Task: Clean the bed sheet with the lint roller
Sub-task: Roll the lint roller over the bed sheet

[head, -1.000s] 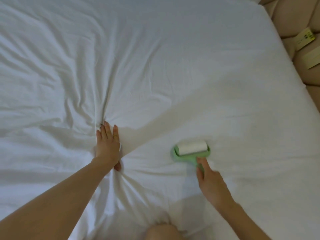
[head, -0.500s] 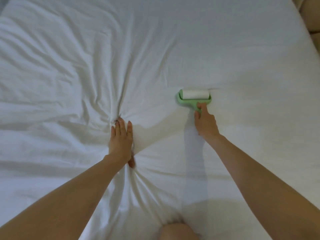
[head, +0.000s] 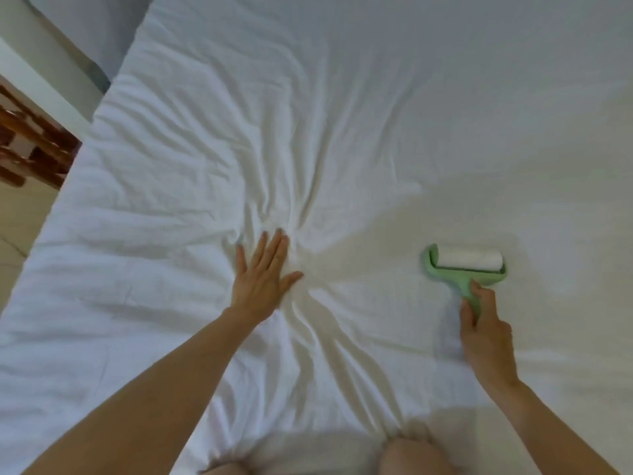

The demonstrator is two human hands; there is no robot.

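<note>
The roller point(head: 466, 269) is down on the sheet point(head: 342, 114), right of centre, with its white roll point(head: 469, 259) laid flat against the cloth and its green frame turned toward the person. The handle point(head: 466, 290) is gripped by the right hand point(head: 488, 341): the fingers are curled round it, the thumb is laid along its left side, and the forefinger is stretched up toward the frame. Around the roller the cloth is seen smooth.

Over to the left, well apart from the roller, the left hand point(head: 262, 281) is pressed flat on the sheet. Its fingers are kept straight and close together, the thumb is spread out to the right, and nothing is held. Creases are fanned out from that hand in every direction, bunched tightest just beyond the fingertips and below the palm.

Both forearms are bare and are stretched in from the bottom edge. A bare knee point(head: 411, 454) is seen at the bottom between the arms, and a second one is partly cut off further left.

At the far left the bed's edge is caught, with pale floor point(head: 20, 214) beyond it and dark wooden furniture point(head: 30, 145) blurred at the edge of the view.
</note>
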